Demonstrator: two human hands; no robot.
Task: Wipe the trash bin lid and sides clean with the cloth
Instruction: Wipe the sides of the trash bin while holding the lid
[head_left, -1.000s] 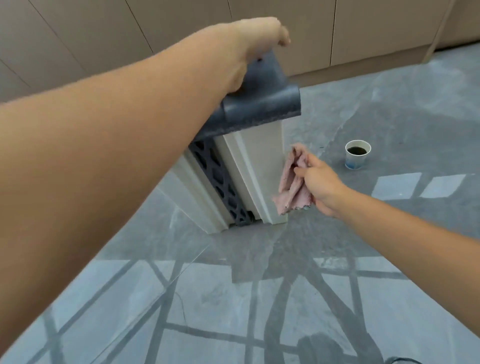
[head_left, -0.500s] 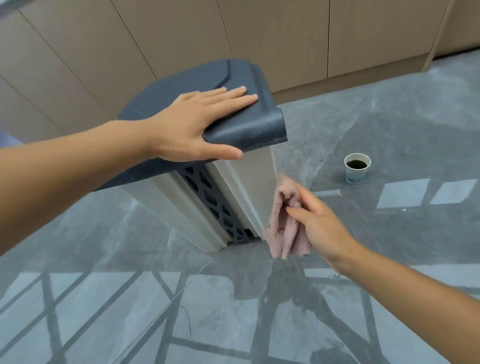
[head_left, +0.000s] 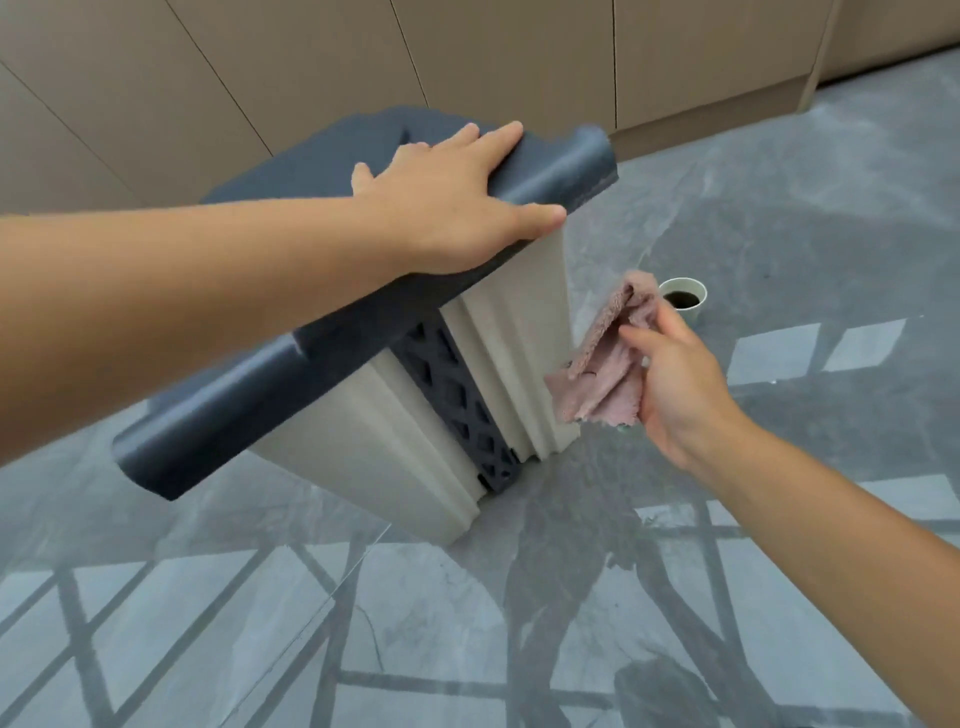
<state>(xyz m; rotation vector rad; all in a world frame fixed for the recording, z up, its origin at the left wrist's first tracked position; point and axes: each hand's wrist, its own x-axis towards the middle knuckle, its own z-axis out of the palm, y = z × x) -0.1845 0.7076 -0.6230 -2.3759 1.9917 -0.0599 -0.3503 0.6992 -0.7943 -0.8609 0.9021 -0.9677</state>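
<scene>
Right hand (head_left: 680, 384) pinches a bunched pink cloth (head_left: 605, 364), thumb over folds, at the right face of the trash bin (head_left: 524, 364); cloth edge touches or nearly touches the cream corner ridge, hard to tell which. Bin stands on the grey floor, long axis vertical, lying left of this hand. Left hand (head_left: 457, 202) lies spread flat on the dark lid (head_left: 561, 171), bracing. Likely next: stroke along the side. Paper cup (head_left: 685, 301) just beyond the cloth, far right.
</scene>
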